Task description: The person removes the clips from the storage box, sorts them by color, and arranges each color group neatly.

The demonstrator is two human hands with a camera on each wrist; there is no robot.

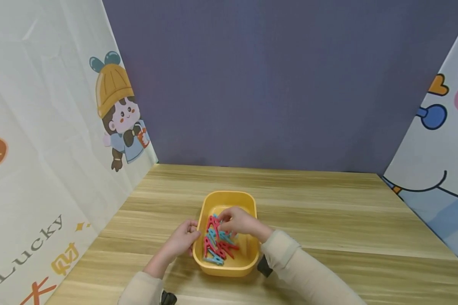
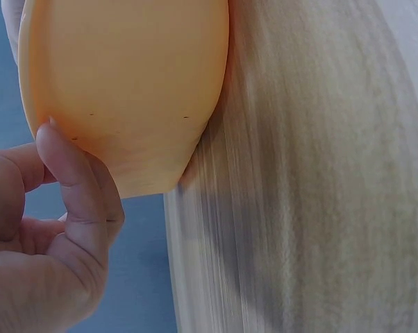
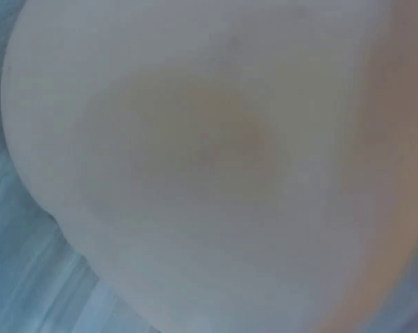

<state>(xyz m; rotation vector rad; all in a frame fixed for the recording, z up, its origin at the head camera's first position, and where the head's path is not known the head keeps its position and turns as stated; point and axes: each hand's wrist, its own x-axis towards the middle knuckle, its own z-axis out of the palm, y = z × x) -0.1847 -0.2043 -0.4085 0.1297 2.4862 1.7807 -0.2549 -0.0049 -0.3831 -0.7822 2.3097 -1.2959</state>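
A yellow plastic basket (image 1: pixel 229 271) stands on the wooden table with several red and blue clothespins inside, heaped toward its left side. My left hand (image 1: pixel 183 238) holds the basket's left rim. In the left wrist view, the curled fingers of that hand (image 2: pixel 70 208) press against the basket's outer wall (image 2: pixel 132 83). Reaching in over the right side, my right hand (image 1: pixel 238 220) has its bent fingertips right at a red clothespin (image 1: pixel 215 222) on top of the heap. I cannot tell whether it pinches that clothespin. Blurred skin fills most of the right wrist view.
The wooden table (image 1: pixel 328 216) extends around the basket. A dark blue panel (image 1: pixel 267 84) rises behind it. White printed sheets (image 1: pixel 42 127) flank the table on both sides. Inside the basket, blue clothespins (image 1: pixel 215 258) lie near the front wall.
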